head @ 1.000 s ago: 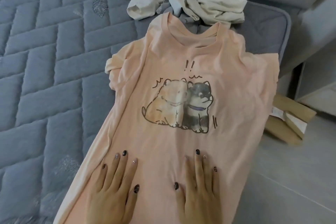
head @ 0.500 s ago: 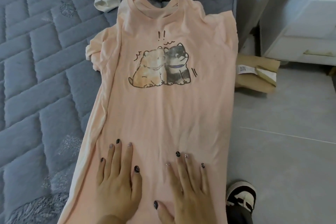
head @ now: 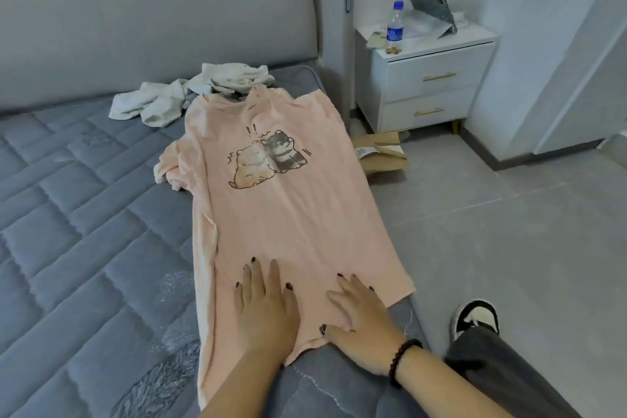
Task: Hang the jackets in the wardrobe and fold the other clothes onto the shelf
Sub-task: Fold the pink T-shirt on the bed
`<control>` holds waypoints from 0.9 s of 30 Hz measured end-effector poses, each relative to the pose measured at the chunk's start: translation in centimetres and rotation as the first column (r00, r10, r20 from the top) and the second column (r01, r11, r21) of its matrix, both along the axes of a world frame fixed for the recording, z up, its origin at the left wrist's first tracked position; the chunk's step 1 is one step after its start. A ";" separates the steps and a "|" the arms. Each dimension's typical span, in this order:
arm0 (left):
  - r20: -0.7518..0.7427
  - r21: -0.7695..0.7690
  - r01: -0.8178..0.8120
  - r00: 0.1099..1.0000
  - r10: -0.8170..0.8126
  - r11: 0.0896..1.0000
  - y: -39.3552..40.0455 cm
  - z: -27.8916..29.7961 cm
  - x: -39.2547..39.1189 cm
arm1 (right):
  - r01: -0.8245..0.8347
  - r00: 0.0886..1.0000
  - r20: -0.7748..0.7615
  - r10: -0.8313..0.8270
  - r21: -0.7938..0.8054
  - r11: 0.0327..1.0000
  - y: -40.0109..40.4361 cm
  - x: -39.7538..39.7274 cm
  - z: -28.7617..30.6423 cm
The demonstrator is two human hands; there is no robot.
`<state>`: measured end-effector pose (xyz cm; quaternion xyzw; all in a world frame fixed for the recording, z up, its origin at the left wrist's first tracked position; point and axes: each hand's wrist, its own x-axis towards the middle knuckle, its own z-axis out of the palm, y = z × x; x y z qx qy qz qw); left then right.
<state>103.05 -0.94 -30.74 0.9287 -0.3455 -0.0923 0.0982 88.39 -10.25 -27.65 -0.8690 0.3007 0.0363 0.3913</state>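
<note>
Left hand (head: 263, 305): flat, fingers straight and together, pressing the lower part of the pink T-shirt (head: 288, 214), just above its hem.
Right hand (head: 361, 312): flat, fingers slightly spread, resting on the hem at the T-shirt's right lower corner; beaded bracelet (head: 402, 361) on the wrist.
Pink T-shirt: spread face up, print of 2 dogs showing, lengthwise along the right edge of the mattress (head: 84, 248); its right side runs along that edge, its left sleeve is bunched.
Cream clothes (head: 190, 95): crumpled heap touching the T-shirt's collar, below the headboard (head: 152, 27).
Open quilted mattress lies left of the T-shirt.
Floor (head: 492, 231): right of the T-shirt; holds 1 cardboard package (head: 383, 154), 1 white nightstand (head: 431, 78) and 1 shoe (head: 475, 317).
</note>
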 end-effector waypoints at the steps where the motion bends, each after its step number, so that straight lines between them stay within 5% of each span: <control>1: 0.009 0.038 0.091 0.996 -0.091 0.995 1.4 0.5 0.1 | -0.059 0.995 -0.078 0.054 -0.057 0.997 0.5 -0.9 0.2; 6: 0.118 0.163 0.452 0.874 -0.472 0.877 10.2 1.8 0.0 | -0.260 0.952 -0.244 0.185 -0.322 0.911 0.3 -3.1 0.0; 13: 0.329 0.204 0.482 0.786 -0.524 0.852 12.0 4.1 2.1 | -0.279 0.938 -0.328 0.110 -0.530 0.801 0.3 -2.0 -1.6; 17: 0.282 0.333 0.492 0.762 -0.583 0.804 13.5 6.0 3.6 | -0.195 0.950 -0.313 0.009 -0.571 0.798 -0.5 -1.2 -1.4; 27: 0.228 0.488 0.505 0.713 -0.663 0.712 20.6 10.8 7.2 | -0.317 0.920 -0.388 0.059 -0.646 0.695 -0.3 -1.2 1.0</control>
